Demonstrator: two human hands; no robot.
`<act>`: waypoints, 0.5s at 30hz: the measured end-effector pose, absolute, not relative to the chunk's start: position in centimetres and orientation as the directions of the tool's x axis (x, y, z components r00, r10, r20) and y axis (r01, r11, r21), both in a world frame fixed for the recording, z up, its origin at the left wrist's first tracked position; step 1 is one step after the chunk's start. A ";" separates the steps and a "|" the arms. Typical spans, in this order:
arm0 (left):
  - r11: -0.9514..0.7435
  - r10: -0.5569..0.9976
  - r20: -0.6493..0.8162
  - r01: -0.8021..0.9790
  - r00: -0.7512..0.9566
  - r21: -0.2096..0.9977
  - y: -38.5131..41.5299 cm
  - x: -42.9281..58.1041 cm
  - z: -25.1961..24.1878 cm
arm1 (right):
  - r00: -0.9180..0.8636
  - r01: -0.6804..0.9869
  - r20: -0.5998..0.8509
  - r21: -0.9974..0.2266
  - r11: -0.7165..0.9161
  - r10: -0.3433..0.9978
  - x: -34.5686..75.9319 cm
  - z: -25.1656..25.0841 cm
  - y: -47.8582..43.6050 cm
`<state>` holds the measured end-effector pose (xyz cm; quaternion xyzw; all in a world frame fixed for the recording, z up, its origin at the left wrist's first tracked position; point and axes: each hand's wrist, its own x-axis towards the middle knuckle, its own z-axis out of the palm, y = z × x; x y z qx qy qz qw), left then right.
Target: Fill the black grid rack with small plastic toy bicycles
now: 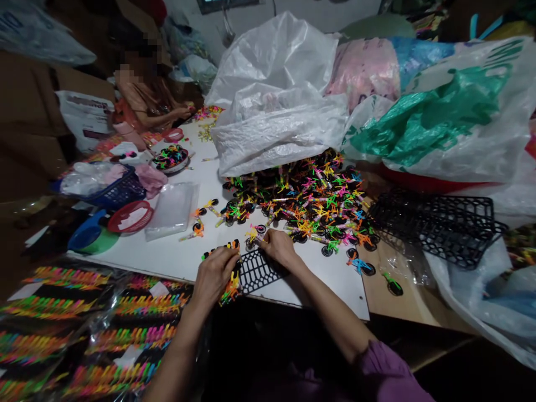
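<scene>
Left hand (213, 276) curled, fingers closed round neon toy bicycles (231, 285) at edge of black plastic lattice (256, 271). Right hand (278, 248) half closed, seemingly pinching one bicycle (256, 231); view dim. Lattice lying on white board (176, 262). Bicycle heap (301, 206) just beyond. Farther: stacked black lattices (435, 226), white plastic sacks (272, 95), seated person (146, 95).

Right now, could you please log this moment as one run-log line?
left hand: on colourful toy bicycles | right hand: pinching one toy bicycle | black plastic rack: between hands
</scene>
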<state>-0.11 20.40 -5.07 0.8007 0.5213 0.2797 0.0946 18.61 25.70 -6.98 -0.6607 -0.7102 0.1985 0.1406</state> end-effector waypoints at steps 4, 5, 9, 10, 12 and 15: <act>-0.398 0.904 0.339 0.799 0.259 0.451 21.6 -0.3 -4.8 | -0.111 0.682 -0.145 -0.731 -0.031 0.983 19.6 -6.7 24.2; -0.392 0.908 0.331 0.799 0.256 0.456 21.9 -0.3 -4.6 | -0.120 0.646 -0.146 -0.762 -0.035 0.982 19.7 -6.4 23.8; -0.367 0.908 0.388 0.752 0.160 0.548 22.3 -0.3 -3.2 | -0.160 0.579 -0.060 -0.814 0.044 0.985 19.9 -4.9 22.2; -0.352 0.908 0.404 0.723 0.110 0.595 22.2 0.0 -2.8 | -0.181 0.566 -0.034 -0.821 0.076 0.983 19.9 -4.4 21.7; -0.296 0.939 0.341 0.619 0.048 0.727 22.0 1.0 -2.1 | -0.230 0.538 0.003 -0.833 0.130 0.973 20.0 -3.5 20.8; -0.114 0.988 0.065 0.381 0.139 0.918 21.4 3.0 -1.3 | -0.294 0.501 0.008 -0.850 0.161 0.956 20.2 -2.5 19.7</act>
